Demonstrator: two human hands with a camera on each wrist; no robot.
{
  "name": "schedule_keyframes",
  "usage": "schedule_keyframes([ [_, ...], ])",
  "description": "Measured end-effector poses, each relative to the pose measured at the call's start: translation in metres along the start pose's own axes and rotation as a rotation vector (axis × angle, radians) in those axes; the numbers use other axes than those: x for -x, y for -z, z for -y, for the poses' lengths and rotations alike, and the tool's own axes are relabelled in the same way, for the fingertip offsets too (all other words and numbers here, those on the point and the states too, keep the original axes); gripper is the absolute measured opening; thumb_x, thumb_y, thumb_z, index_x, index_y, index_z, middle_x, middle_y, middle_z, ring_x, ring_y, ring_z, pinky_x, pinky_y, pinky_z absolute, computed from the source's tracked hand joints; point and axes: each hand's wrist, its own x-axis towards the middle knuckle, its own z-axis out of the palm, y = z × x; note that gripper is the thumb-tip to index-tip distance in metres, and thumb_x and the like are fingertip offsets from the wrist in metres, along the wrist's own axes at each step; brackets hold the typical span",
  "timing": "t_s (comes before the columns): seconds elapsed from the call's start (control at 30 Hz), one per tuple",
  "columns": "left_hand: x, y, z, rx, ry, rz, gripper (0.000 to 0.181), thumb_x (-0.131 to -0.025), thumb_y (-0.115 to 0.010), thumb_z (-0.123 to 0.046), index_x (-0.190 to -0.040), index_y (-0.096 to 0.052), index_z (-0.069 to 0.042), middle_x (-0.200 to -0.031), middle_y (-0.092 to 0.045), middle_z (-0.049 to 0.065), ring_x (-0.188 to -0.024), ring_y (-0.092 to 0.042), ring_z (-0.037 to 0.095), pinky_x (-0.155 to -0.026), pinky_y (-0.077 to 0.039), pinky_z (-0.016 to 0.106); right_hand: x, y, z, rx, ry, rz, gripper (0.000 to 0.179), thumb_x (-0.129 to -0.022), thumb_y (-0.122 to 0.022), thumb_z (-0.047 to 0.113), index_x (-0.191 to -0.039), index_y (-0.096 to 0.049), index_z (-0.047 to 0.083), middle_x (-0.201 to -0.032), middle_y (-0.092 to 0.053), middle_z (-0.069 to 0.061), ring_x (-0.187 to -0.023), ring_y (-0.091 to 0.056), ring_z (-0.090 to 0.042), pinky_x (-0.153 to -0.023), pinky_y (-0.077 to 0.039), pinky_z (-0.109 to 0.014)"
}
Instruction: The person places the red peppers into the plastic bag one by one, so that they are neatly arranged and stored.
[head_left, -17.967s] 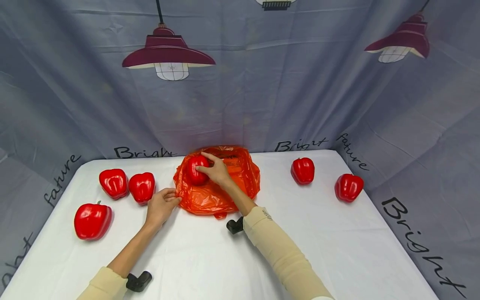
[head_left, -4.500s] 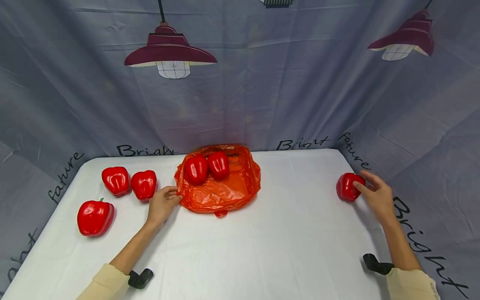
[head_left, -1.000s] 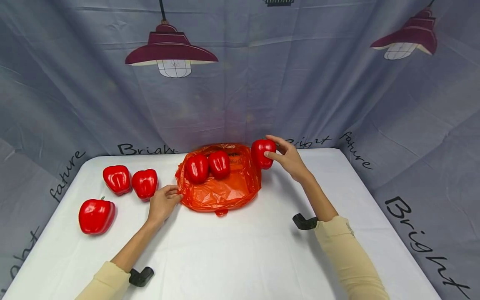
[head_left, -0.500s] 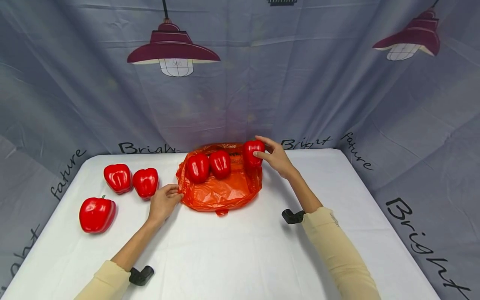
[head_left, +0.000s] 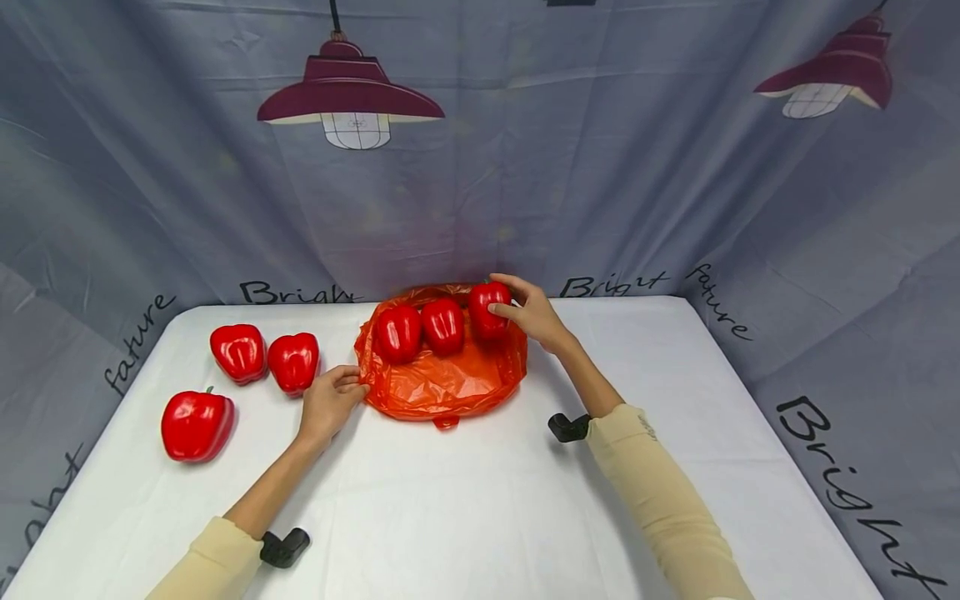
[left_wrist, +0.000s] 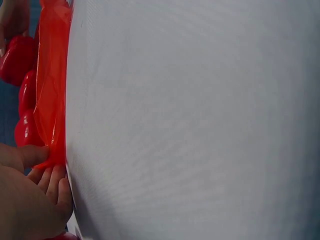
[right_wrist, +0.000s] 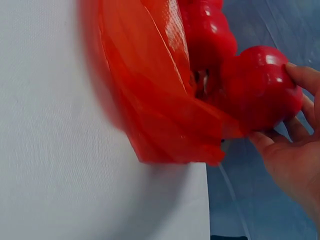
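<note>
Head view: we see the white table (head_left: 450, 517) filling the lower frame, the orange bag (head_left: 442, 400) at frame centre. If its thin rim snags, the bag may fold, and a dropped red pepper (head_left: 487, 312) may knock the two peppers (head_left: 443, 327) inside. Our left hand (head_left: 327, 406) pinches its left rim; our right hand (head_left: 534, 315), its grip pepper-wide, holds that pepper at the bag's upper right.

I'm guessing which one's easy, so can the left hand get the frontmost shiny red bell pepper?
Probably yes: only white tablecloth lies between the left hand and that pepper, though the hand is pinching the orange plastic bag.
</note>
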Motion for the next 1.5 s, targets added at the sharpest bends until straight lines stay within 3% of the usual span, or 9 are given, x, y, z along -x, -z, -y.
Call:
schedule_keyframes([
  [0.4,-0.001,-0.001,0.000,-0.001,-0.001,-0.003,0.030,-0.091,-0.070,-0.002,-0.120,-0.066,0.007,-0.109,-0.069,0.023,-0.100,-0.068,0.034,-0.079,-0.057,0.024,-0.004,-0.009,-0.005,0.040,-0.009,0.006,0.055,-0.093,-0.067,0.003,-0.145,-0.050,0.004,-0.145,-0.049,-0.016,-0.128,-0.049,-0.033,-0.103,-0.046,-0.047],
  [0.7,0.000,0.000,-0.003,0.009,0.009,0.010,0.031,-0.092,-0.068,-0.002,-0.121,-0.064,0.008,-0.111,-0.068,0.025,-0.102,-0.067,0.035,-0.079,-0.057,0.024,-0.004,-0.010,-0.015,0.096,-0.080,-0.013,0.056,-0.093,-0.068,0.005,-0.146,-0.051,0.009,-0.141,-0.052,-0.016,-0.122,-0.053,-0.033,-0.101,-0.048,-0.046],
  [1.07,-0.002,-0.001,-0.002,0.004,0.006,0.001,0.030,-0.091,-0.069,-0.002,-0.120,-0.065,0.007,-0.110,-0.069,0.024,-0.101,-0.067,0.034,-0.078,-0.057,0.023,-0.008,-0.010,-0.025,0.068,-0.062,0.012,0.058,-0.094,-0.066,0.002,-0.148,-0.046,0.004,-0.145,-0.048,-0.021,-0.125,-0.050,-0.039,-0.105,-0.044,-0.049],
  [1.5,-0.001,0.000,-0.002,0.001,0.015,-0.002,0.031,-0.092,-0.069,-0.002,-0.121,-0.065,0.007,-0.111,-0.068,0.024,-0.102,-0.067,0.034,-0.079,-0.057,0.023,-0.009,-0.015,-0.028,0.168,-0.081,0.011,0.055,-0.094,-0.066,0.004,-0.146,-0.048,0.008,-0.144,-0.047,-0.018,-0.126,-0.049,-0.036,-0.104,-0.045,-0.049],
])
